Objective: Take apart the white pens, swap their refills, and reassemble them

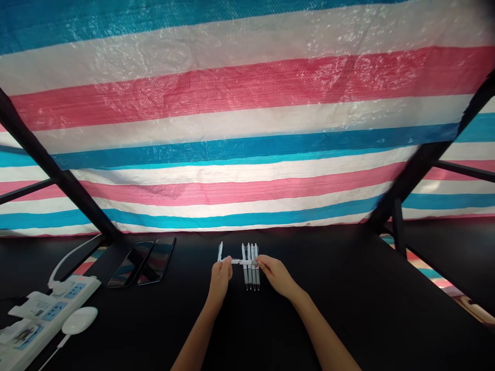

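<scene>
My left hand (pixel 221 278) and my right hand (pixel 276 274) are both closed, pinching opposite ends of a slim white pen (pixel 236 262) held crosswise. A small dark mark shows near its middle; whether its parts are joined there, I cannot make out. Behind this pen lie several white-and-grey pens (pixel 250 278), side by side, tips towards me. The held pen crosses over them. One more white pen (pixel 220 251) lies apart at the left, its lower part hidden by my left hand.
Two dark phones (pixel 131 265) (pixel 158 263) lie on the black table (pixel 348 299) at the left. Nearer are a white power strip (pixel 58 314) with plugs and a round white charger (pixel 80 320) on a cable. Black frame bars (pixel 410 180) hold a striped sheet (pixel 247 149) behind.
</scene>
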Tool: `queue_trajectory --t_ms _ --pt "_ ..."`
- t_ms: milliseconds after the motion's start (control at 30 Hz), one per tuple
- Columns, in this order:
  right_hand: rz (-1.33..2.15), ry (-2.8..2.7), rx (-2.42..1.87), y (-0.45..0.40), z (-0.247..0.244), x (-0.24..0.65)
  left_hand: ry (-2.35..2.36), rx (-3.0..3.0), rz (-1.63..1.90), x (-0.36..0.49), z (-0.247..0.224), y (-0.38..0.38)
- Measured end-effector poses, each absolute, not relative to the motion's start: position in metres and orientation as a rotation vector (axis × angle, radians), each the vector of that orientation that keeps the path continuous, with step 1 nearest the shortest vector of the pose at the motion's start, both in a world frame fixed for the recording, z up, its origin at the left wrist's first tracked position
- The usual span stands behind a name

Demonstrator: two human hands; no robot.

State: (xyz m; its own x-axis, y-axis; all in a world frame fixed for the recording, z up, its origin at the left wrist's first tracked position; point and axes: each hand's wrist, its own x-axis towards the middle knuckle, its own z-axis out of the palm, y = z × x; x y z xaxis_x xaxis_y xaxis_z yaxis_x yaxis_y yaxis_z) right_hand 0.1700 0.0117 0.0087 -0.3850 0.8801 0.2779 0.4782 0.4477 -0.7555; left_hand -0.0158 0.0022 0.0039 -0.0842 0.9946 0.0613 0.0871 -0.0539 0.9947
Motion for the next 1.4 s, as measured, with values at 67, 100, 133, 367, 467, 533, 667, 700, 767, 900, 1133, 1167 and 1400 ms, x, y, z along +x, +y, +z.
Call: queue_trajectory --t_ms 67,100,133,367,467,533,667,700,767,900,1133,1167,1400 --pt "0.68 -2.034 -1.131 0.01 0.009 0.169 1.285 1.185 1.274 -0.016 0.004 0.003" --pt "0.633 -2.039 -1.133 0.009 0.009 0.169 1.273 1.143 1.282 -0.016 0.004 0.004" --pt "0.586 -2.039 -1.138 0.009 0.01 0.168 1.261 1.103 1.291 -0.017 0.004 0.004" --pt "0.519 -1.892 -1.16 0.008 0.011 0.168 1.201 0.98 1.321 -0.02 0.007 0.007" --pt "0.651 -1.909 -1.218 0.011 0.01 0.17 1.181 0.982 1.304 -0.019 0.005 0.008" --pt "0.802 -1.894 -1.223 0.013 0.01 0.17 1.178 0.981 1.3 -0.018 0.004 0.008" --pt "0.927 -1.755 -1.076 0.015 0.01 0.173 1.202 0.983 1.307 -0.019 0.006 0.007" --pt "0.921 -1.722 -1.046 0.016 0.01 0.174 1.205 0.983 1.31 -0.019 0.007 0.007" --pt "0.921 -1.678 -1.034 0.016 0.009 0.174 1.2 0.986 1.312 -0.02 0.008 0.006" --pt "1.095 -1.673 -1.062 0.015 0.006 0.171 1.204 1.006 1.298 -0.017 0.007 0.006" --pt "1.055 -1.698 -0.966 0.016 0.002 0.17 1.225 1.026 1.301 -0.018 0.007 0.006" --pt "1.008 -1.696 -0.947 0.016 0.002 0.171 1.225 1.028 1.302 -0.018 0.007 0.006" --pt "1.121 -1.671 -1.078 0.015 0.007 0.171 1.212 1.086 1.286 -0.016 0.005 0.006"
